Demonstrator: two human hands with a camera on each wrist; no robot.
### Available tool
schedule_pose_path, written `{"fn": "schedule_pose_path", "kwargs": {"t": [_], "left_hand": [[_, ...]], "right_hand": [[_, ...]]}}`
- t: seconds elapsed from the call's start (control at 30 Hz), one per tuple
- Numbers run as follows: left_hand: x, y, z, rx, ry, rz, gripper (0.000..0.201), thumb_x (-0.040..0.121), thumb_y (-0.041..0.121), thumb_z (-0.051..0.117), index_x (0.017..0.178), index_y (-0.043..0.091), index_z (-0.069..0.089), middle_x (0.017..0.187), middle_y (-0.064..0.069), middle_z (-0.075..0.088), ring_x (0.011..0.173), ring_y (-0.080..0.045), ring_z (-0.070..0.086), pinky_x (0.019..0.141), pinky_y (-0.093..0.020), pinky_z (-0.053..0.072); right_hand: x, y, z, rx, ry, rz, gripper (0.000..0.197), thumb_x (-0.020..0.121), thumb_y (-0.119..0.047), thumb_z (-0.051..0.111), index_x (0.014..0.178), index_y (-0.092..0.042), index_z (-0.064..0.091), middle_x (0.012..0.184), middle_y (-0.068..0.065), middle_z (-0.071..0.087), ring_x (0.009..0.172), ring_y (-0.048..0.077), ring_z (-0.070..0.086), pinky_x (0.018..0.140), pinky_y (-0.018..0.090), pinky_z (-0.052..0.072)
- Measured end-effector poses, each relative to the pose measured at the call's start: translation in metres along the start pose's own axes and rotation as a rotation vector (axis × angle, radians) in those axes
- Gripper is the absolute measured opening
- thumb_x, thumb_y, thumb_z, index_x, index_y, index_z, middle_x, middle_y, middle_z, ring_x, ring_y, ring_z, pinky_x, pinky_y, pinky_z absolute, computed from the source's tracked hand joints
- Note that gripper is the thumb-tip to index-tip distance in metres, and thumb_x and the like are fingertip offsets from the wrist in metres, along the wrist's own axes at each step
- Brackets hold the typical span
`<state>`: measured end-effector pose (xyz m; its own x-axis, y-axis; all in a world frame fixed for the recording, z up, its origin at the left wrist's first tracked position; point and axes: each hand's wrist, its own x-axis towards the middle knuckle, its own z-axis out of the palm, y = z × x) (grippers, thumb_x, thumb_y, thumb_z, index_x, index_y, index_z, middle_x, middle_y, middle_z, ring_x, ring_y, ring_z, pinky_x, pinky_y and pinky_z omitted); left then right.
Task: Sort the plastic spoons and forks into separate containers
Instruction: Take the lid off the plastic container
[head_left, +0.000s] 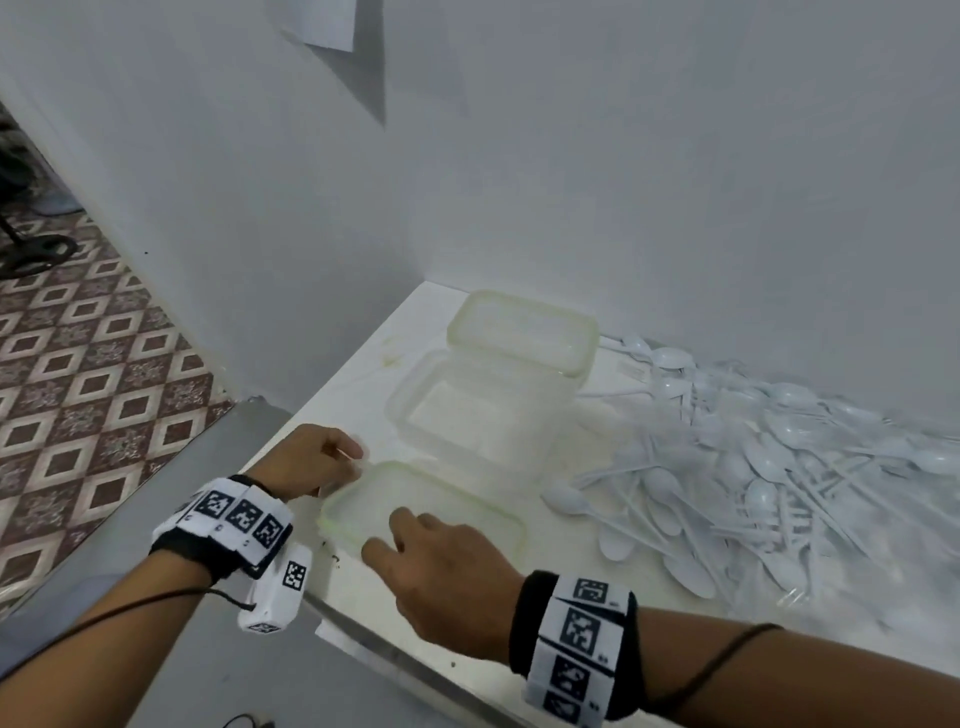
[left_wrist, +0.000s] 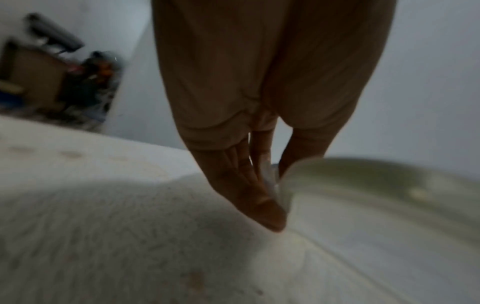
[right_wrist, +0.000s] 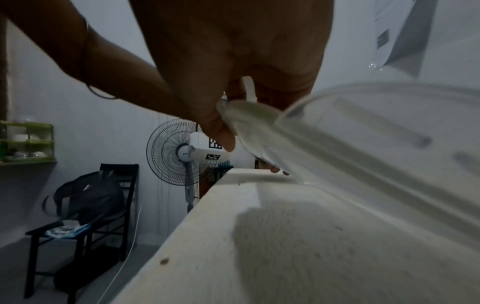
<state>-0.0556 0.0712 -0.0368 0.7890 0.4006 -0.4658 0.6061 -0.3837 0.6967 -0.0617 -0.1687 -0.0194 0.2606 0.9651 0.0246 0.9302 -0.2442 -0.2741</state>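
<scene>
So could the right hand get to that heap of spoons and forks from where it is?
Probably yes. The heap lies bare on the table to the right, with nothing between, but the right hand is gripping the near container and would need to let go first.

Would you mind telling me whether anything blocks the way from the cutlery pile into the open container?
Nothing visible does: the clear rectangular plastic container sits open and empty beside the pile of white plastic spoons and forks. Both hands are busy with a lid.

Black wristbands (head_left: 579, 644) bearing white square-code tags, thin cords.

White table (head_left: 597, 613): containers (head_left: 467, 410), cutlery pile (head_left: 753, 467).
</scene>
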Motion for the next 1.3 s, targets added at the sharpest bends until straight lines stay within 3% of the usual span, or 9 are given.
{"fn": "schedule_pose_path", "kwargs": {"t": [0.27,0.4,0.57,0.73,0.83,0.9,1.0,1.1,1.3], "left_hand": [[0.009,0.006,0.008,0.389,0.113,0.069,0.012,0.077,0.006,0.071,0.078,0.017,0.068,0.073,0.0,0.068,0.056,-0.009,0.058,0.055,-0.02,0.044],[0.011,0.002,0.009,0.452,0.137,0.068,0.012,0.075,0.007,0.07,0.077,0.017,0.064,0.076,0.001,0.065,0.067,-0.015,0.06,0.058,-0.024,0.045],[0.014,0.004,0.006,0.527,0.109,0.052,0.008,0.077,0.009,0.065,0.081,0.015,0.061,0.081,0.0,0.062,0.069,-0.017,0.059,0.058,-0.027,0.05],[0.021,0.019,-0.003,0.504,0.164,0.094,0.007,0.084,0.02,0.063,0.087,0.014,0.06,0.084,-0.002,0.064,0.079,-0.022,0.062,0.072,-0.032,0.052],[0.035,0.037,-0.01,0.335,0.218,0.169,0.015,0.091,0.024,0.061,0.102,0.014,0.061,0.095,-0.006,0.065,0.087,-0.028,0.064,0.079,-0.036,0.053],[0.046,0.052,-0.008,0.174,0.217,0.174,0.017,0.094,0.02,0.058,0.106,0.01,0.061,0.099,-0.011,0.065,0.086,-0.032,0.066,0.08,-0.039,0.055],[0.062,0.071,0.003,0.095,0.114,0.114,0.012,0.094,0.014,0.056,0.09,0.007,0.065,0.098,-0.016,0.066,0.079,-0.03,0.066,0.074,-0.038,0.058],[0.067,0.08,0.01,0.175,0.029,0.07,0.014,0.093,0.012,0.057,0.092,0.001,0.065,0.101,-0.02,0.067,0.087,-0.033,0.069,0.071,-0.04,0.06],[0.052,0.091,0.002,0.156,0.082,0.115,0.011,0.09,0.006,0.058,0.093,-0.003,0.064,0.099,-0.023,0.067,0.087,-0.036,0.068,0.077,-0.045,0.058]], "right_hand": [[0.0,-0.003,0.042,-0.116,-0.096,0.016,0.029,0.071,-0.021,0.073,0.088,-0.015,0.051,0.075,0.004,0.049,0.053,0.021,0.046,0.041,0.023,0.006],[-0.003,0.003,0.039,0.095,-0.087,0.073,0.023,0.091,-0.017,0.055,0.109,-0.004,0.051,0.095,0.02,0.05,0.079,0.036,0.051,0.048,0.031,0.03],[-0.013,0.02,0.017,0.322,-0.148,0.22,0.031,0.095,-0.034,0.053,0.118,-0.014,0.057,0.109,0.012,0.058,0.1,0.028,0.053,0.083,0.038,0.045],[-0.032,0.061,-0.009,0.609,0.265,0.705,0.018,0.087,-0.022,0.06,0.072,-0.012,0.056,0.068,-0.001,0.062,0.063,0.016,0.057,0.063,0.032,0.049],[-0.035,0.098,-0.018,0.752,0.489,0.989,0.019,0.086,-0.026,0.061,0.094,-0.013,0.051,0.086,0.009,0.066,0.078,0.027,0.064,0.07,0.042,0.054],[-0.03,0.116,-0.025,0.864,0.509,1.116,0.032,0.088,-0.03,0.06,0.109,-0.013,0.043,0.101,0.013,0.063,0.075,0.028,0.063,0.063,0.037,0.055],[-0.018,0.123,-0.036,0.99,0.382,1.146,0.023,0.092,-0.025,0.058,0.1,-0.005,0.052,0.089,0.015,0.062,0.055,0.021,0.056,0.048,0.029,0.048],[-0.011,0.122,-0.036,0.935,0.373,1.094,0.019,0.092,-0.017,0.056,0.08,-0.003,0.052,0.075,0.014,0.061,0.052,0.022,0.055,0.049,0.03,0.051],[-0.015,0.111,-0.035,0.852,0.426,1.026,0.023,0.085,-0.021,0.057,0.079,0.001,0.053,0.086,0.024,0.066,0.065,0.03,0.062,0.062,0.047,0.056]]}}
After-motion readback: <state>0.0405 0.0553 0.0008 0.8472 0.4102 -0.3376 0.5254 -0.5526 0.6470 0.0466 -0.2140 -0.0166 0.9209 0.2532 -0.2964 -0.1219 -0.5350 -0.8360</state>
